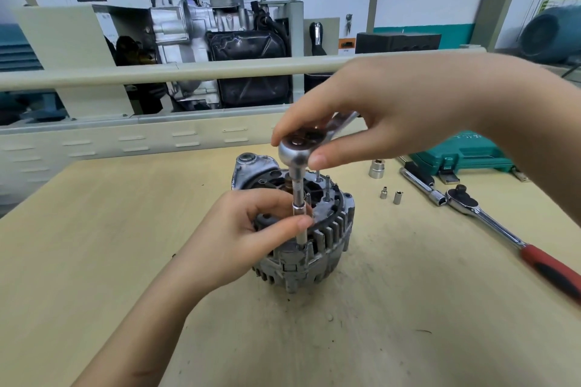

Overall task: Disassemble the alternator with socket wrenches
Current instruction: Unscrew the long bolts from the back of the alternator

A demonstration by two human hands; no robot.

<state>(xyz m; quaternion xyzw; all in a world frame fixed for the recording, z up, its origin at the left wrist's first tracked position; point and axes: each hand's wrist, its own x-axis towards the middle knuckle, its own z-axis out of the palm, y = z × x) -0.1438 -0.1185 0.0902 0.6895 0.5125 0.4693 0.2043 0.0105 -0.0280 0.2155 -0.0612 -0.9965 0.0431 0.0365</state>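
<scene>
A grey finned alternator (327,239) stands upright in the middle of the wooden table (125,229). A small chrome ratchet wrench (295,149) with a long socket extension (299,198) stands vertically on a bolt at the alternator's near rim. My right hand (393,110) grips the ratchet head from above with thumb and fingers. My left hand (248,229) pinches the extension shaft between thumb and fingers, just above the housing.
A large ratchet with a red handle (490,223) lies at the right. Three loose sockets (388,185) stand behind the alternator. A green tool case (465,154) sits at the right rear. An engine display and a rail run behind the table.
</scene>
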